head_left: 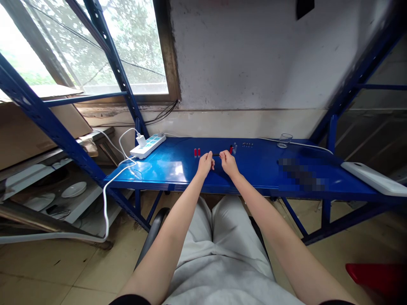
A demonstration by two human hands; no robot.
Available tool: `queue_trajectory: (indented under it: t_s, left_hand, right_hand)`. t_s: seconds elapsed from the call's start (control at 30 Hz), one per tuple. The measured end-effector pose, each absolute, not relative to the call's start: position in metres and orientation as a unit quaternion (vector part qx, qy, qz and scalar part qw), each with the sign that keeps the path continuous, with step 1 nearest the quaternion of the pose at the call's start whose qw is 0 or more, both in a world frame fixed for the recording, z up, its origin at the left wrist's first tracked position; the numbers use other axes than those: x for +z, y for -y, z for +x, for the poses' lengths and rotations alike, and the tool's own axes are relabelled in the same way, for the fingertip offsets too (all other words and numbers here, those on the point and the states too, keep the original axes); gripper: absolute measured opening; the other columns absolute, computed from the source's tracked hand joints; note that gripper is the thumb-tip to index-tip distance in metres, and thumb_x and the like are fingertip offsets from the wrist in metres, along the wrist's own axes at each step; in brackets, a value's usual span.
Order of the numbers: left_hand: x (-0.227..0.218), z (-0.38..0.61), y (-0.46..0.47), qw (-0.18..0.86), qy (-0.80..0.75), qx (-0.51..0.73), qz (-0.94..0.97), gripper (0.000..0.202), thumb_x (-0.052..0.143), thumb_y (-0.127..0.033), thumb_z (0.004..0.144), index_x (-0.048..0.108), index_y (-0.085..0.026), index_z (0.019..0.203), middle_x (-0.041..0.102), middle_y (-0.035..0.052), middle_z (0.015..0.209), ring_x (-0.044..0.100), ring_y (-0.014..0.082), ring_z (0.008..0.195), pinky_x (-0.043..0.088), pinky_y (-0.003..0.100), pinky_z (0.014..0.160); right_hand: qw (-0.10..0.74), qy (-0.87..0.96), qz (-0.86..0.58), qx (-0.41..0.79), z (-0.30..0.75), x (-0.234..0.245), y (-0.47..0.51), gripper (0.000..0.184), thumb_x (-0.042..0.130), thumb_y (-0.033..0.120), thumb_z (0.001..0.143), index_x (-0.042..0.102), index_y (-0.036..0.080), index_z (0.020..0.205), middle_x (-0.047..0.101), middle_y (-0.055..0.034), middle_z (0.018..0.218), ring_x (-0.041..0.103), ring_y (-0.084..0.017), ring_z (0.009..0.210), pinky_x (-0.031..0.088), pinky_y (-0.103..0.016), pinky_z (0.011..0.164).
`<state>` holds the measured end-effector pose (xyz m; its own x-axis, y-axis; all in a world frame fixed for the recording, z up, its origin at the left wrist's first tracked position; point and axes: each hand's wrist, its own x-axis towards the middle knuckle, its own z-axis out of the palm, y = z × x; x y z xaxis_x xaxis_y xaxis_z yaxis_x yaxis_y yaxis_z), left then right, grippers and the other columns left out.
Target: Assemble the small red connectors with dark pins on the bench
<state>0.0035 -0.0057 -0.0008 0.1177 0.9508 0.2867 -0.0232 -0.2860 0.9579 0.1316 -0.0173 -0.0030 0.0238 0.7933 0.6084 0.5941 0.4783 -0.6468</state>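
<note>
Both my hands rest close together on the blue metal table (165,169). My left hand (206,162) and my right hand (227,161) are each closed on an end of a short dark rod (216,155) that spans the gap between them. A small red piece (231,149) sits right at my right hand's fingertips. Two small red parts (197,152) stand just behind my left hand. A small clear piece (235,148) and a row of tiny dark parts (247,145) lie beyond my right hand.
A white power strip (148,145) with a plugged charger and white cable lies at the table's left back. A glass cup (285,140) stands at the back right, a white flat device (372,176) at the far right. Blue shelf posts flank the table; plates sit on a low left shelf.
</note>
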Motion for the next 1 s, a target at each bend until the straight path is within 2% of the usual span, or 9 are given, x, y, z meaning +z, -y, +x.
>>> queue_trajectory:
  t_s: [0.3,0.57,0.8,1.0]
  left_hand:
    - [-0.0062,0.002,-0.0006,0.451,-0.355,0.565,0.593,0.015,0.047,-0.03,0.083,0.046,-0.017,0.091,0.057,-0.0021,0.069,0.047,0.0032,0.035,0.029,0.016,0.033]
    - [-0.006,0.0013,-0.0005,0.449,-0.337,0.552,0.617,0.018,0.043,-0.031,0.085,0.045,-0.016,0.095,0.062,0.0022,0.079,0.052,0.0045,0.039,0.036,0.016,0.038]
    - [-0.0041,0.0025,0.0025,0.443,-0.351,0.554,0.611,0.022,0.042,-0.037,0.085,0.046,-0.016,0.091,0.062,0.002,0.075,0.052,0.0054,0.037,0.035,0.017,0.037]
    - [-0.003,0.004,0.0038,0.439,-0.372,0.561,0.596,0.024,0.042,-0.039,0.085,0.048,-0.016,0.084,0.061,0.0011,0.069,0.051,0.006,0.036,0.034,0.017,0.037]
  right_hand:
    - [0.514,0.692,-0.49,0.131,0.1332,-0.008,0.0123,0.03,0.03,0.043,0.088,0.046,0.021,0.099,0.056,-0.0029,0.074,0.054,-0.016,0.064,0.038,-0.026,0.061]
    - [0.488,0.676,-0.54,0.116,0.1345,-0.0045,0.0161,0.034,0.027,0.05,0.088,0.044,0.023,0.076,0.052,-0.0004,0.061,0.05,-0.015,0.055,0.033,-0.024,0.054]
    - [0.501,0.687,-0.519,0.08,0.1312,0.0006,0.0203,0.031,0.029,0.045,0.088,0.04,0.022,0.071,0.046,0.0009,0.056,0.045,-0.014,0.05,0.029,-0.024,0.051]
    - [0.511,0.687,-0.511,0.077,0.1306,0.0007,0.0203,0.033,0.029,0.045,0.089,0.04,0.021,0.069,0.048,0.0004,0.058,0.045,-0.013,0.05,0.029,-0.024,0.051]
